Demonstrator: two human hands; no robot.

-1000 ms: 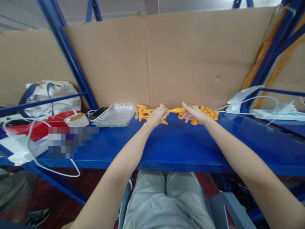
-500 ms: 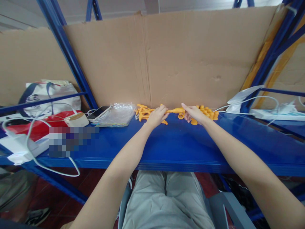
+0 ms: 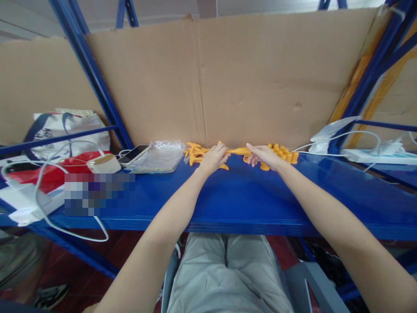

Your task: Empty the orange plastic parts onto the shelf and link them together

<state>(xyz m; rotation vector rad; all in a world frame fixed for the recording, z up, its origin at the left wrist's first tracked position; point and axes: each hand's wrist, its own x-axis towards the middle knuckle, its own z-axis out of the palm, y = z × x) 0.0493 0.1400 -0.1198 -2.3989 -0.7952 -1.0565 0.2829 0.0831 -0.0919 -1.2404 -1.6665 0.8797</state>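
Note:
A long orange plastic piece with a ring-like loop on its underside stretches between my two hands, low over the blue shelf. My left hand is closed around its left end, fingers curled over the top. At the other end my right hand grips it, thumb on top and fingers bent below. Beside my left hand lie branching orange plastic pieces, with a small metal chain at their edge. More knobby orange pieces are bunched behind my right hand, partly hidden by it.
The blue shelf is backed by a cardboard sheet. To the left are a clear plastic packet, a phone, a white charger and loose cables. A power strip lies at the right.
My right hand has shifted slightly left along the orange piece, with its thumb lower. My left hand has stayed almost in place.

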